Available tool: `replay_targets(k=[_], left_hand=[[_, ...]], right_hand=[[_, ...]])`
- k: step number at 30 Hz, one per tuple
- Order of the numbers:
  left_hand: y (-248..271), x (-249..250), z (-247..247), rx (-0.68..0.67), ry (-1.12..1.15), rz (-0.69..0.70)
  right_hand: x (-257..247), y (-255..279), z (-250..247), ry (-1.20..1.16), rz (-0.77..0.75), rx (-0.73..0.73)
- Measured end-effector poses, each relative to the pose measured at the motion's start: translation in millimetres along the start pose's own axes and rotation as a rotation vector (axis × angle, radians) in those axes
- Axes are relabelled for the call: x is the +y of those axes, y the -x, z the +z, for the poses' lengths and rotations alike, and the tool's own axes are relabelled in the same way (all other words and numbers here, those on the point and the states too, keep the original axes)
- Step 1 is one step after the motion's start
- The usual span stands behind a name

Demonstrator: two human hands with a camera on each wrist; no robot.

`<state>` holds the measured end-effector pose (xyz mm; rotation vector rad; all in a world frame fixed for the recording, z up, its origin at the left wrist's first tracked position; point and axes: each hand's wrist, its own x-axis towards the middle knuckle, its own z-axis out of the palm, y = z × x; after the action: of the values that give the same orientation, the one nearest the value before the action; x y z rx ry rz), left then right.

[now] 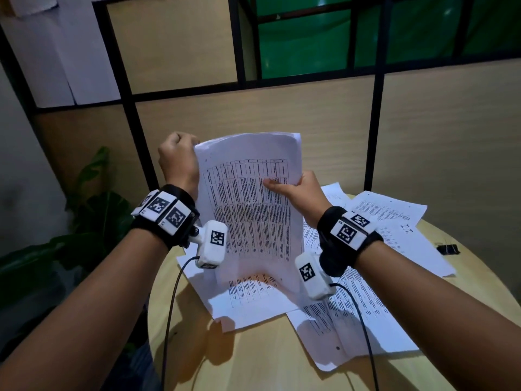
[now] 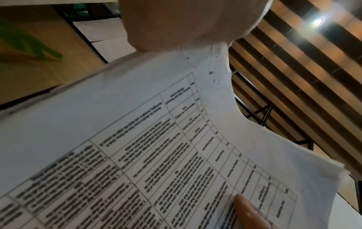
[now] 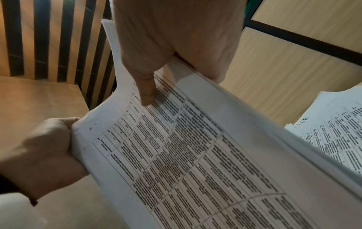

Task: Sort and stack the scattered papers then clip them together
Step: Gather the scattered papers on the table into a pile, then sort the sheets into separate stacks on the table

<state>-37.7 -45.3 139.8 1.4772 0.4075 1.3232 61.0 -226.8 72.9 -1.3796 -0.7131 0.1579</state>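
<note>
Far left there's a leafy plant [image 1: 93, 210] down beside the round wooden table [image 1: 253, 359]. Next over, the left hand [image 1: 178, 159] is closed into a fist on the top left corner of the held stack of papers [image 1: 251, 210], fingers curled right round the edge. That stack stands nearly upright between both hands, printed table facing the person, and its bottom edge rests on the loose sheets [image 1: 253, 300] lying on the table. From the left wrist camera the page bends away under the palm.

On the stack's right edge, the right hand [image 1: 298, 190] pinches it about a third of the way down, thumb flat across the print in front, other fingers tucked behind. More scattered papers [image 1: 394, 221] spread out to the right, overlapping, one with handwriting on top. Furthest right, a black binder clip [image 1: 448, 249] sits just past them, near the table's edge.
</note>
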Motion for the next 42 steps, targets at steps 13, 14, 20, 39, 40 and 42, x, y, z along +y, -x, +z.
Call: replay_targets(k=[13,14,20,39,40,42], left_hand=[[45.3,-52.4,-45.8,-0.572,0.052,-0.100],[48.4,-60.5,-45.9,-0.594,0.018,-0.126],[49.0,-70.2,-42.7,-0.494,-0.115,-0.140],[30.3,-185.2,-158.4,-0.385,-0.338,-0.883],[30.0,-185.2,-159.2,-0.381,-0.337,-0.889],[29.2,-184.8,-159.5,-0.377,-0.342,-0.892]], right_hand=[[-6.7,-3.4,-4.8,-0.101,0.001,0.147],[-6.6,-4.2,-3.6,-0.099,-0.008,0.130],[7.2,-16.5,-13.4,0.057,0.050,0.029],[142.4,-20.3,-104.1,1.172,0.745,0.114],[146.0,-25.1,-106.0,1.134,0.738,0.136],[150.0,-31.6,-106.7,1.011,0.716,0.196]])
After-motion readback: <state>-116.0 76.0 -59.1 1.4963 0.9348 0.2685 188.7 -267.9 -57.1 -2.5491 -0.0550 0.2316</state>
